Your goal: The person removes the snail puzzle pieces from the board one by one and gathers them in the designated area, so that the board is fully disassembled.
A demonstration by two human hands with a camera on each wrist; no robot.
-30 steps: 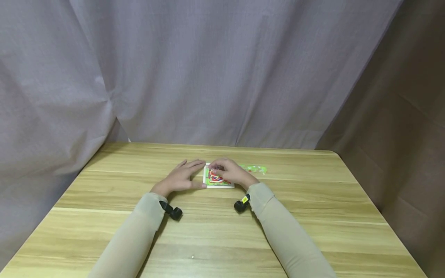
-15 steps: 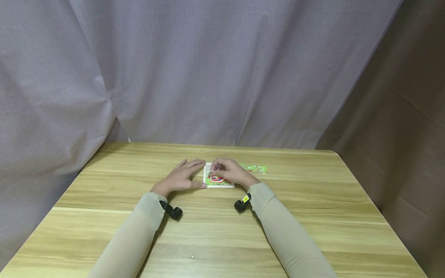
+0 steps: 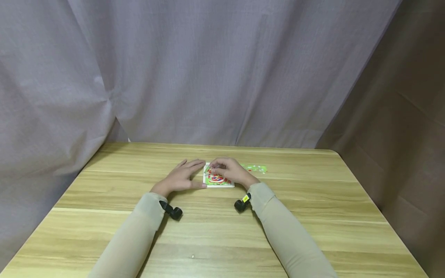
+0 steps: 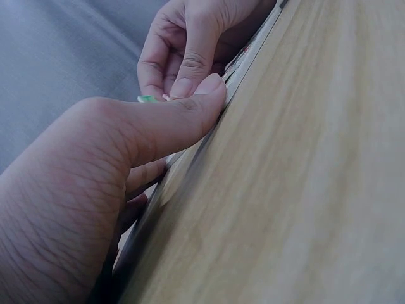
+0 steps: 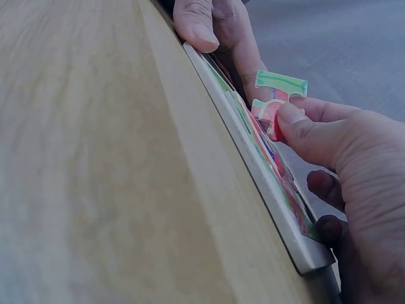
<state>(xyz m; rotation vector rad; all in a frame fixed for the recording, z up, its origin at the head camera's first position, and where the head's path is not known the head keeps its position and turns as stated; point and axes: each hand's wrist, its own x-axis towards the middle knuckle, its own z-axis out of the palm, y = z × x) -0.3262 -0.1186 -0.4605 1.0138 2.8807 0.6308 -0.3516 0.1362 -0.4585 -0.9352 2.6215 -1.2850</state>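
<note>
A small jigsaw puzzle with a white-rimmed tray [image 3: 220, 187] lies toward the back of the table, its picture red, green and blue. My left hand [image 3: 180, 177] spreads along the tray's left side, fingers extended, thumb against the near left corner. Over the puzzle, my right hand [image 3: 230, 171] pinches a puzzle piece [image 5: 273, 82] between thumb and forefinger. That piece is green and red, and stands tilted above the tray's left part in the right wrist view. The right hand covers the tray's far right part in the head view.
Just right of the tray lies a strip of green puzzle pieces [image 3: 256, 168], partly behind the right hand. A grey curtain [image 3: 222, 77] hangs behind the wooden table [image 3: 215, 231]. A tiny pale speck [image 3: 192, 256] shows near the front.
My right hand has shifted slightly left over the tray, turning the pinched puzzle piece so its green part now shows near the left rim. My left hand has stayed still.
</note>
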